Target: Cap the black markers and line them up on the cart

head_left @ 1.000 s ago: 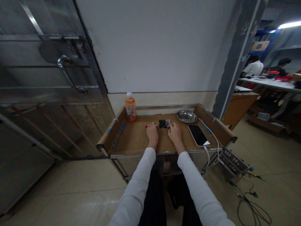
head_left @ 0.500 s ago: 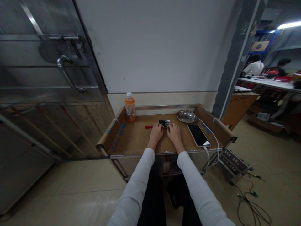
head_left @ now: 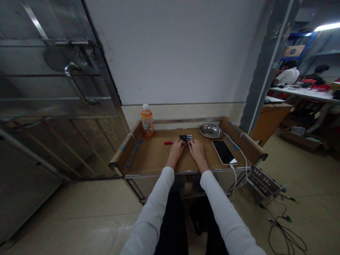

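My left hand [head_left: 175, 151] and my right hand [head_left: 196, 150] rest close together over the cardboard-lined top of a cart [head_left: 151, 156]. The fingers of both are curled in, with the fingertips nearly meeting. What they pinch, if anything, is too small and hidden to make out. Just beyond the fingertips lie several black pens [head_left: 186, 137], side by side, with light markings. A red pen [head_left: 168, 143] sticks out to the left of my left hand; its other end is hidden behind the fingers.
An orange drink bottle [head_left: 147, 122] stands at the back left. At the back right is a round metal dish [head_left: 210, 131], and nearer sits a phone [head_left: 224, 152] with a white cable [head_left: 243, 156]. Raised cardboard edges [head_left: 236, 136] flank the top. People [head_left: 288, 75] sit far right.
The fingertips of both hands have shifted very slightly beside the pens. The pens, bottle, dish and phone stay where they were.
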`<state>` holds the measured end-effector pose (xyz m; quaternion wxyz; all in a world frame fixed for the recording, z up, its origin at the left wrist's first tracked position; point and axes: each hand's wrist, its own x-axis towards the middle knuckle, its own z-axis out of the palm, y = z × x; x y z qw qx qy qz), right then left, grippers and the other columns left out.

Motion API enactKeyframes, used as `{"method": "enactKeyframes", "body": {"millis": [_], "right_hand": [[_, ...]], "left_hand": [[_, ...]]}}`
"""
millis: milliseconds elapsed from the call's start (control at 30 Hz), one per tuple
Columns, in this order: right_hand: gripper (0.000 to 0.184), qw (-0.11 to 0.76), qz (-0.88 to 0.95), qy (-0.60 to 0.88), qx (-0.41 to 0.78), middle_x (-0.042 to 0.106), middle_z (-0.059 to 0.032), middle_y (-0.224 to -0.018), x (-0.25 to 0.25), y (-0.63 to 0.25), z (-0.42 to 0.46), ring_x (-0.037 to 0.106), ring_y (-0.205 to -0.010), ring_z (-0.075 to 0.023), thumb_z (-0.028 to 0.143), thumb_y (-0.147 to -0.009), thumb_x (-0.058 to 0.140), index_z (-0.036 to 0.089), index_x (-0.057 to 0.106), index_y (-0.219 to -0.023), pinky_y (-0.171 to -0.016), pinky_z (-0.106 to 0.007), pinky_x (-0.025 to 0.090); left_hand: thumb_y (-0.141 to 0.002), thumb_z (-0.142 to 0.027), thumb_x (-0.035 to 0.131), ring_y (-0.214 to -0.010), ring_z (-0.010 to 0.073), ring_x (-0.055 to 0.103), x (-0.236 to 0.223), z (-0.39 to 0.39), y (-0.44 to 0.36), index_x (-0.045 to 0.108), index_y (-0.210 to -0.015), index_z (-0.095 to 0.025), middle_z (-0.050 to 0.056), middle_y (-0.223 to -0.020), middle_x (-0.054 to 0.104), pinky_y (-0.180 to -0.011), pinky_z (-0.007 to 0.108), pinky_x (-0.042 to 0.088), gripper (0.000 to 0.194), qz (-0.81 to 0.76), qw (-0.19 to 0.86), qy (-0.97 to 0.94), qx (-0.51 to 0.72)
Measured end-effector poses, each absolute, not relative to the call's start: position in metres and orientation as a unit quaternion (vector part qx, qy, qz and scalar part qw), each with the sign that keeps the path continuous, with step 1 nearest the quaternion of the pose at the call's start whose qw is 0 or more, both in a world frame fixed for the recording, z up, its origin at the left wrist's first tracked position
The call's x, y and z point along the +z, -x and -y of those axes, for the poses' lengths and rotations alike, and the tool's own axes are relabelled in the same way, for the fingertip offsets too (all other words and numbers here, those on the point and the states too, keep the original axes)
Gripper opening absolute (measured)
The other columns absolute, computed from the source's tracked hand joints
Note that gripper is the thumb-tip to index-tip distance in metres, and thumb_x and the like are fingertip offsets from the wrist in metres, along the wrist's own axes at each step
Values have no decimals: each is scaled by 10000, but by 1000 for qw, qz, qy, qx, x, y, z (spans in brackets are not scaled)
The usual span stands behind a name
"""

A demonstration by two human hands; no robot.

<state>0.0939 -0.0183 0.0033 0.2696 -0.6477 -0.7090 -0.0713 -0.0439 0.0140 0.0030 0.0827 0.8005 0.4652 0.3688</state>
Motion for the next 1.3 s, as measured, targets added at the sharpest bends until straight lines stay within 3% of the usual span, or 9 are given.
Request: {"method": "enactKeyframes", "body": {"millis": [400,600,867,1067,1300], "right_hand": [[183,325,752,572,-26,612,-89,-1023,-3,-97,10,521,-974,-212,158,-861,496,184,624,-990,-872,-333,393],[182,314,735,600,-39,581,-84,-1022,0,-98,14,519,-968,-202,180,-865,528,197,646,-1003,-861,-310,395],[223,331,662,667,-79,577,-96,-992,9,-97,21,514,-937,-206,227,-917,456,189,651,-1017,-822,-309,381],[237,345,610,707,-95,578,-98,-987,11,-99,25,514,-918,-200,230,-930,430,187,650,-1007,-787,-303,361],[236,354,596,715,-90,587,-97,-986,8,-99,22,515,-916,-199,231,-926,437,184,657,-993,-794,-306,354]], "left_hand": [[-794,-54,581,-859,167,598,-4,-24,43,561,-854,-176,33,-888,609,-842,338,499,137,-430,146,-788,417],[-827,-69,526,-864,154,608,1,-19,42,560,-888,-180,42,-938,595,-837,326,514,131,-413,136,-796,421],[-853,-103,519,-1150,208,545,12,-8,42,567,-1184,-211,88,-1211,608,-1023,404,412,351,-414,82,-841,339],[-852,-241,594,-1052,239,563,14,-5,42,661,-999,-195,91,-1064,638,-950,402,428,168,-468,35,-832,295],[-876,-224,564,-971,184,592,14,-4,43,637,-989,-189,68,-1039,618,-904,321,453,138,-471,52,-817,328]]}}
